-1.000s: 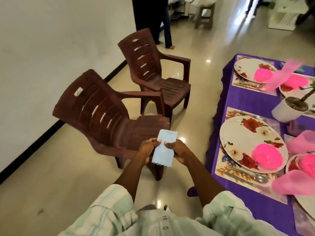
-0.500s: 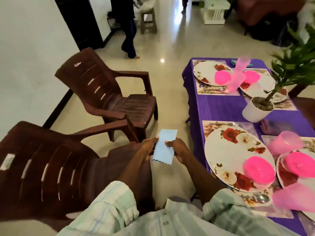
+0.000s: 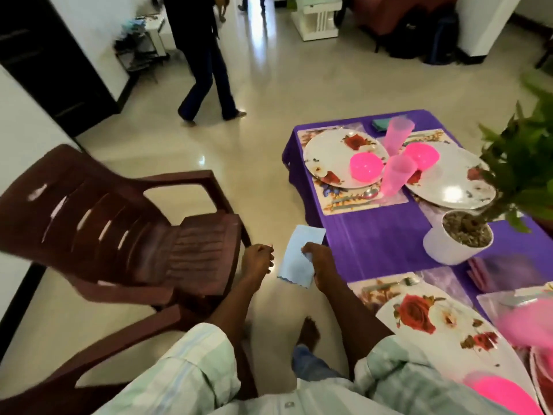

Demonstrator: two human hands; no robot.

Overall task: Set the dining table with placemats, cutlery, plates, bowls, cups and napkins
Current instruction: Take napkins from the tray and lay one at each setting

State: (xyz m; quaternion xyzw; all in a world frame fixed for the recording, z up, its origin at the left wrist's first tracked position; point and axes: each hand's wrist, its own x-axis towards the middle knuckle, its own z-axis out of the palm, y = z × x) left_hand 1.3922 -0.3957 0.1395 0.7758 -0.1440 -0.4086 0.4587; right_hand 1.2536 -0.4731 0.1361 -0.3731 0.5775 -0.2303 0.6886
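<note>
The right hand (image 3: 318, 266) pinches a blue napkin (image 3: 299, 260) by its right edge, so the napkin hangs over the floor, just left of the purple table (image 3: 374, 244). The left hand (image 3: 257, 260) is just beside the napkin but not touching it; its fingers are loosely curled and hold nothing. The job now looks like putting this napkin at a place on the table. The far left place has a mat (image 3: 338, 202), a plate (image 3: 332, 157), a pink bowl (image 3: 366, 166), a pink cup (image 3: 396, 178) and a spoon (image 3: 369, 193), but I see no napkin there, so it may go there. A green cloth (image 3: 379, 124) at the far edge could be another napkin; it is too blurry to tell. To do it well, hold the napkin flat with both hands and lay it next to the plate, on the mat, with the edges straight. Go slow near the tall cups, because they could tip if a hand bumps them. Watch the plant pot (image 3: 454, 244) too. The brown chair (image 3: 134, 223) is close on the left, so step around it with care. Let go only when the napkin lies flat.
</note>
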